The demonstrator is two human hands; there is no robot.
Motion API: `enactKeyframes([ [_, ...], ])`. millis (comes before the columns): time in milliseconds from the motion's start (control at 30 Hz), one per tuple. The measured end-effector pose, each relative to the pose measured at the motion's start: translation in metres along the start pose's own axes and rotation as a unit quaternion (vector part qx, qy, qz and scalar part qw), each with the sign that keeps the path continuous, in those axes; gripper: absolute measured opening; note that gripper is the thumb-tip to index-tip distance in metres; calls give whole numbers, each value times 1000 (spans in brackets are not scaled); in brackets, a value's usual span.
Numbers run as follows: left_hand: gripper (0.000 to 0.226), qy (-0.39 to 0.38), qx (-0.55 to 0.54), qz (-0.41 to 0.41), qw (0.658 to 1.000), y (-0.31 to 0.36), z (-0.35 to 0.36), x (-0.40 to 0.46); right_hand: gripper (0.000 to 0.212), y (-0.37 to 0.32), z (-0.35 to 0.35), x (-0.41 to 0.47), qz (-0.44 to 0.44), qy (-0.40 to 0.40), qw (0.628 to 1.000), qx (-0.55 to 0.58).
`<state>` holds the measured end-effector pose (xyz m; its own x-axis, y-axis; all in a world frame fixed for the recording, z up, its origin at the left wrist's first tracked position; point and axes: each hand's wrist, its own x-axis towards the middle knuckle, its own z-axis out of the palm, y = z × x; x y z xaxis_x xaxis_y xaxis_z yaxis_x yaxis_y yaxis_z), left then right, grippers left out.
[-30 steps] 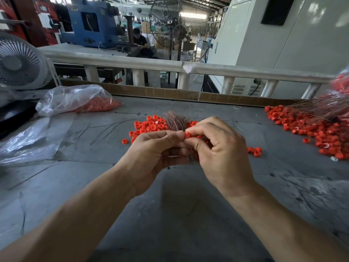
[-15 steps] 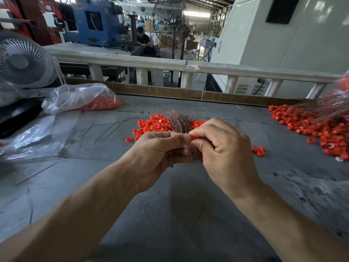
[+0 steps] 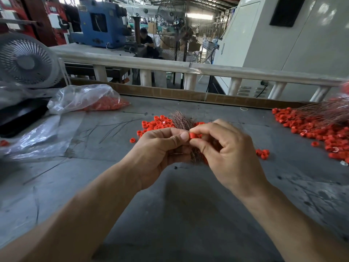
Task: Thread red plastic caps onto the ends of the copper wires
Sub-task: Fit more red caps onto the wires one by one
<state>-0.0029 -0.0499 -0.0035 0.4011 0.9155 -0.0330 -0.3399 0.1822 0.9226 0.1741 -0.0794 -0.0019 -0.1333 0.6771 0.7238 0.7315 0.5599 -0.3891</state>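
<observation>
Your right hand (image 3: 230, 152) pinches one red cap (image 3: 193, 135) between thumb and forefinger, and your left hand (image 3: 160, 148) curls its grip round a bundle of copper wires (image 3: 182, 121), thumb tip touching the cap. The wire ends fan out just beyond the grip, over a heap of loose caps (image 3: 156, 124) on the bench (image 3: 188, 205). Well to the right of the grip lie more caps (image 3: 321, 133) under another wire bundle (image 3: 324, 110).

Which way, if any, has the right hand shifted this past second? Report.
No. The right hand sits equally far left of the small cap cluster, pinching a red cap.
</observation>
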Motion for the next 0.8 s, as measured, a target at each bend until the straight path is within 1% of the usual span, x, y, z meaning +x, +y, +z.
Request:
enactKeyframes([
  [167,14,5,11,26,1000,0,0,0,14,-6,-3,-1,3,-1,999,50],
  [267,14,3,22,41,999,-1,2,0,13,-7,-5,1,-5,12,999,44],
  [367,19,3,32,46,998,-3,4,1,10,-7,-5,1,-14,13,1000,20],
  [433,25,9,34,43,998,-2,4,1,13,-7,-4,-1,-14,0,1000,13],
  [567,36,21,36,50,998,-1,1,1,21,-8,-1,-3,14,-23,999,45],
  [700,25,38,62,72,995,-2,1,2,20,-8,1,-4,43,-31,995,86],
  [800,22,40,76,80,993,-3,0,3,17,-7,3,-4,62,-31,992,106],
])
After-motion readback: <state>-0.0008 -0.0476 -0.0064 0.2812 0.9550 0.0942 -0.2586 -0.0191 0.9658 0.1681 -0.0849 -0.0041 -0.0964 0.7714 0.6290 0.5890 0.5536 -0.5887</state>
